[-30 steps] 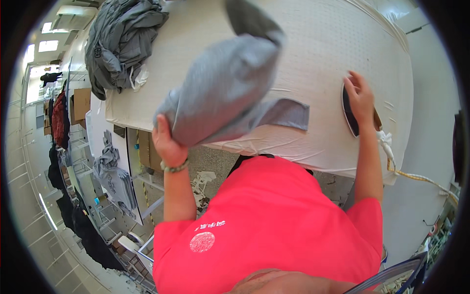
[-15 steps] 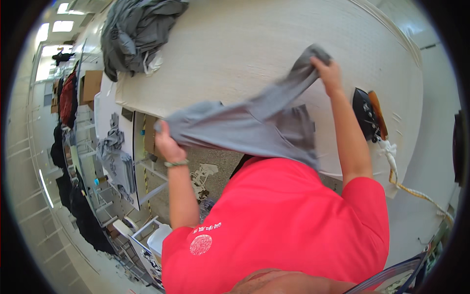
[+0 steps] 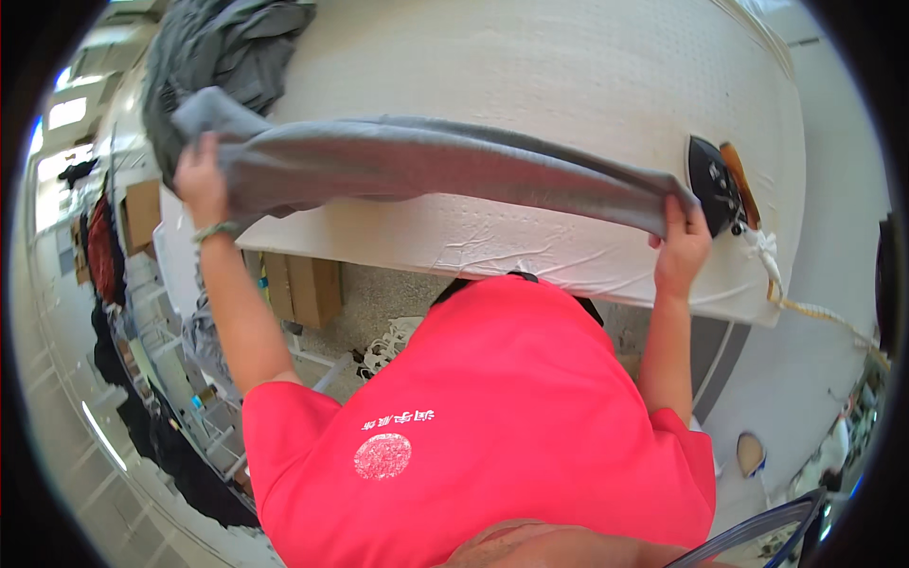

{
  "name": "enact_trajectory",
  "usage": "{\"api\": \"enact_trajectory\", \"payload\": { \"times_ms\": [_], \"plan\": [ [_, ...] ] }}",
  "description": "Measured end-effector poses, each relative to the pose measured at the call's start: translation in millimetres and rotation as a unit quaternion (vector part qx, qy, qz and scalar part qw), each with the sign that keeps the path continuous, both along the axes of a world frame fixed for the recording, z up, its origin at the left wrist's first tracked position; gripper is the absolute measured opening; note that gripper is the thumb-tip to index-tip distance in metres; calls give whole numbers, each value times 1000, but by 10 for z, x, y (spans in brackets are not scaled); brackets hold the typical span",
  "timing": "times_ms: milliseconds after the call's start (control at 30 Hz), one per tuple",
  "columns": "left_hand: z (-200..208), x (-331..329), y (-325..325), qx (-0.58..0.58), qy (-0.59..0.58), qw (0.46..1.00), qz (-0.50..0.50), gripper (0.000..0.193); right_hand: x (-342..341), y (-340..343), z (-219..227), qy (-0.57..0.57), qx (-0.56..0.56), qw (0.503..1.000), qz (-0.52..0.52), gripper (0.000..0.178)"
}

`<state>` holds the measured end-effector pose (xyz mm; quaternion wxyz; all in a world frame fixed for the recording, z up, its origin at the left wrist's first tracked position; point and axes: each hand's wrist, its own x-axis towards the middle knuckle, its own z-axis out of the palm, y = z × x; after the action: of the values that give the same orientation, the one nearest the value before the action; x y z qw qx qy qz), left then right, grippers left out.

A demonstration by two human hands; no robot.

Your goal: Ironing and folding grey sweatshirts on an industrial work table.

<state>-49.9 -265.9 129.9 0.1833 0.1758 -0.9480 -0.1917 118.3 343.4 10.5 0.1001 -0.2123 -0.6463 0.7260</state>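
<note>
A grey garment (image 3: 445, 163) is stretched lengthwise between my two hands, over the near part of the white padded table (image 3: 530, 80). At its left end, my left hand (image 3: 202, 180) grips the fabric, and a loose flap stands up beyond my fingers. My right hand (image 3: 682, 241) pinches the other end close to an iron (image 3: 710, 185). The iron has a dark soleplate and a brown handle, and lies at the table's right side. Which part of the garment each hand holds I cannot tell.
A heap of grey garments (image 3: 232, 52) lies at the table's far left. From the iron a cloth-wrapped hose (image 3: 824, 322) runs off to the right. A cardboard box (image 3: 312, 289) stands under the table. Dark clothes (image 3: 180, 454) hang along the left.
My hands have moved apart, left hand outward to the left and away from me, right hand down and toward the iron. The garment went from slanted and bunched to pulled out lengthwise.
</note>
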Motion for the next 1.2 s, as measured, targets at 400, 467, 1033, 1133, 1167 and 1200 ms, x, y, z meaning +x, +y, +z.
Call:
{"api": "enact_trajectory", "payload": {
  "times_ms": [400, 467, 1033, 1133, 1167, 1200],
  "plan": [
    [-1898, -303, 1977, -4, -189, 856, -482, 17, 284, -229, -952, -244, 370, 896, -16, 34],
    [-1927, -322, 1995, 11, -211, 843, -495, 17, 232, -316, -919, -289, 367, 884, -4, 37],
    [-1910, 48, 1990, -52, -180, 862, -471, 21, 353, -220, -1205, -221, 356, 905, 69, 35],
    [-1907, 43, 1965, -94, -179, 841, -502, 20, 313, -278, -1100, -207, 254, 938, 116, 34],
    [-1924, 50, 1944, -116, -162, 826, -528, 19, 296, -273, -1055, -200, 202, 949, 137, 34],
    [-1935, 44, 1940, -139, -143, 808, -555, 19, 278, -244, -1005, -198, 203, 949, 135, 34]
  ]
}}
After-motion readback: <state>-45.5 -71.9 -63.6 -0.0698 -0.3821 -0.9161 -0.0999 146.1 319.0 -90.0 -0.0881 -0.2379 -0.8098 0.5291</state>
